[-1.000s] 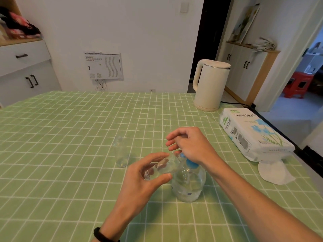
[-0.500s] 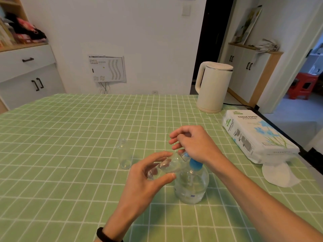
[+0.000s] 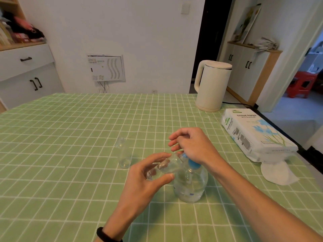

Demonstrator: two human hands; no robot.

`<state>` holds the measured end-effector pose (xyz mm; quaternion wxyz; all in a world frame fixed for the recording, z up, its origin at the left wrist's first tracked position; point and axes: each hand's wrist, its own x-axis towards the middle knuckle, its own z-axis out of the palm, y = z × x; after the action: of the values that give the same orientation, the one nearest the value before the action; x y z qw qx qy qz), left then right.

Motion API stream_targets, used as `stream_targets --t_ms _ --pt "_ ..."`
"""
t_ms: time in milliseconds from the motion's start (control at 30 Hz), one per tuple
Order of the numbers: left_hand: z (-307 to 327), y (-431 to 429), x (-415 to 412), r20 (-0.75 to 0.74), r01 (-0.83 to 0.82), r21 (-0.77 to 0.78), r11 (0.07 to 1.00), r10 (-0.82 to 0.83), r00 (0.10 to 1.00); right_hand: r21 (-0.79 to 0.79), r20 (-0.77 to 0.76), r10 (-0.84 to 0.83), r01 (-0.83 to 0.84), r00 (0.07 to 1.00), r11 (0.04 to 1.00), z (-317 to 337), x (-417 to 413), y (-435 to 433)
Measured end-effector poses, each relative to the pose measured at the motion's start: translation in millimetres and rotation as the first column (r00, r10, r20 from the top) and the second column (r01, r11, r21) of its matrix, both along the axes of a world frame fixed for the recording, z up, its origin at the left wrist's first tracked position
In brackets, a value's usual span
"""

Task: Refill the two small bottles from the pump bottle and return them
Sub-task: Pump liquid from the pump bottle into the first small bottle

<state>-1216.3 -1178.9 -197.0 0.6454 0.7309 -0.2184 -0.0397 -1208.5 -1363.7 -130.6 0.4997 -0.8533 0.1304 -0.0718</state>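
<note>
A clear round pump bottle (image 3: 191, 186) with a blue pump head stands on the green checked tablecloth near the front. My left hand (image 3: 148, 179) grips a small clear bottle (image 3: 166, 167), tilted with its mouth at the pump spout. My right hand (image 3: 192, 145) rests on top of the blue pump head, fingers loosely curled, hiding most of the head. A second small clear bottle (image 3: 124, 154) stands upright and uncapped on the cloth, to the left of both hands.
A white electric kettle (image 3: 212, 85) stands at the back right with its cord running off the edge. A pack of tissue paper (image 3: 253, 135) lies along the table's right edge, a loose tissue (image 3: 277, 173) in front of it.
The view has tilted slightly, shifting everything down in the frame. Both hands and the tilted small bottle stay at the pump head, with no clear change in grip.
</note>
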Motion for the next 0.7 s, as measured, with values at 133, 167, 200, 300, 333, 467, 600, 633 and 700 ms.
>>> stream_targets --t_ms 133,167,200,300,333,467,600,633,700 --pt "8 1 -1 0.032 0.004 0.008 1.000 -0.005 0.999 -0.016 0.030 0.017 -0.017 0.999 1.000 9 0 -1" --pt "9 1 -1 0.040 0.006 0.015 1.000 -0.007 0.999 -0.024 0.031 0.022 -0.021 0.999 0.999 10 0 -1" --pt "9 2 0 0.043 0.007 0.018 1.000 -0.008 0.999 -0.027 0.029 0.025 -0.024 0.999 0.999 10 0 0" --pt "9 2 -1 0.045 0.011 0.008 1.000 -0.011 0.999 -0.008 0.016 0.024 -0.024 1.000 1.000 9 1 -1" --pt "9 2 -1 0.043 0.011 0.005 1.000 -0.011 0.999 0.005 0.010 0.022 -0.023 1.000 1.000 8 1 -1" --pt "4 1 1 0.029 0.016 0.001 1.000 -0.016 0.999 0.032 -0.028 0.018 -0.017 0.999 0.999 2 1 -2" --pt "-1 1 2 0.029 0.020 0.005 1.000 -0.021 0.999 0.038 -0.044 0.025 -0.023 0.999 0.999 -3 1 -1" --pt "-2 1 2 0.031 0.023 0.009 1.000 -0.023 0.999 0.038 -0.042 0.023 -0.021 0.999 0.999 -3 1 -1" --pt "-2 1 2 0.035 0.023 0.014 1.000 -0.024 0.999 0.035 -0.038 0.021 -0.020 0.999 0.999 -3 2 -2"
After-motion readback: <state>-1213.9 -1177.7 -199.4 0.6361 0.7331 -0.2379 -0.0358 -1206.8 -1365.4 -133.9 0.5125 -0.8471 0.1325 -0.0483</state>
